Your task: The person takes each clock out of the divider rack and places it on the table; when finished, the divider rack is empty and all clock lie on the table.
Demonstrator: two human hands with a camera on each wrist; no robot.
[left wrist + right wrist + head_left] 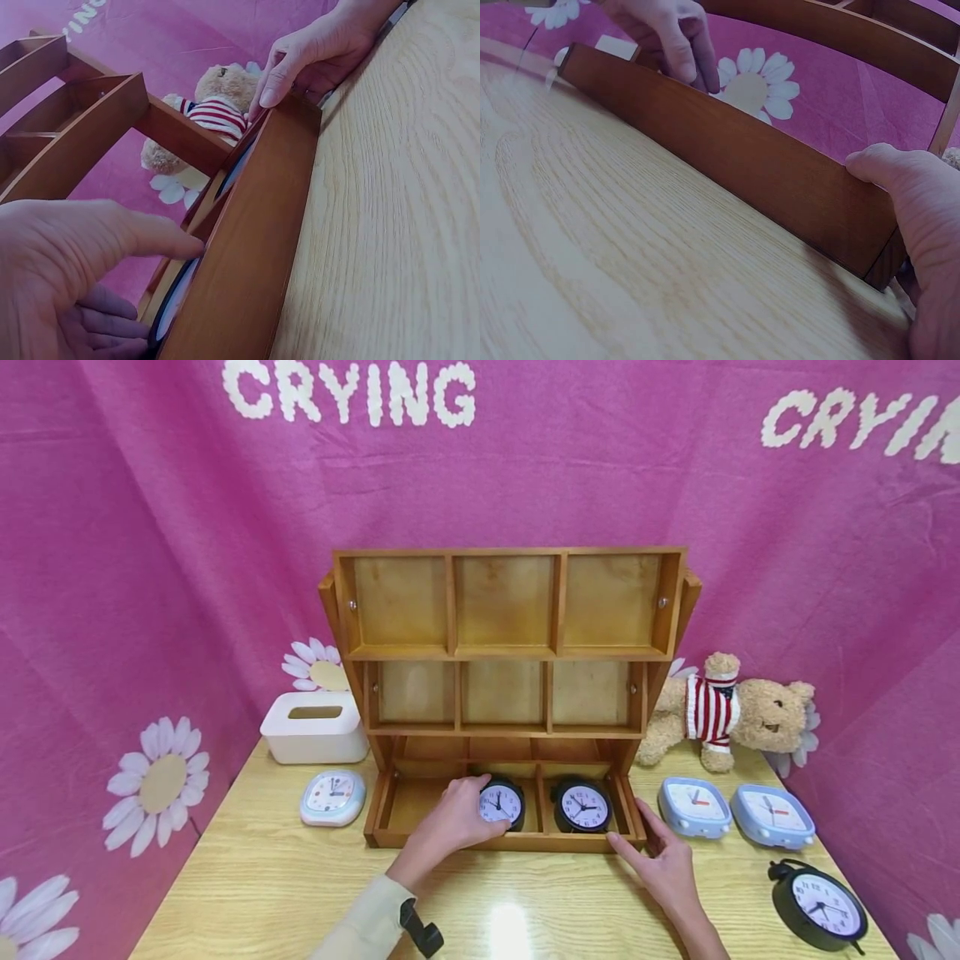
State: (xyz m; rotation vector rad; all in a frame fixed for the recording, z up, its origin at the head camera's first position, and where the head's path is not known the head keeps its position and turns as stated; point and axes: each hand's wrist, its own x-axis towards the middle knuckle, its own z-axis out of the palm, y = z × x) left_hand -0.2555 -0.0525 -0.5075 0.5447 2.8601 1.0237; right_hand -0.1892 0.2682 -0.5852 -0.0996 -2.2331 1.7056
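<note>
A three-tier wooden shelf (502,653) stands on the table, divided into compartments. In the bottom tier's middle compartment sits a round black alarm clock (499,802), face up. My left hand (452,820) holds this clock between thumb and fingers, with the thumb near the front board (247,217). Another round black alarm clock (584,807) lies in the bottom right compartment. At the shelf's front right corner, my right hand (663,858) grips the wood, its thumb (870,163) over the board's top edge. The fingers behind that corner are mostly hidden in the right wrist view.
Left of the shelf are a white tissue box (315,739) and a white-and-blue clock (333,797). To the right lie a teddy bear (765,717), two blue clocks (695,807), (772,816) and a black alarm clock (819,906). A pink curtain (510,485) hangs behind.
</note>
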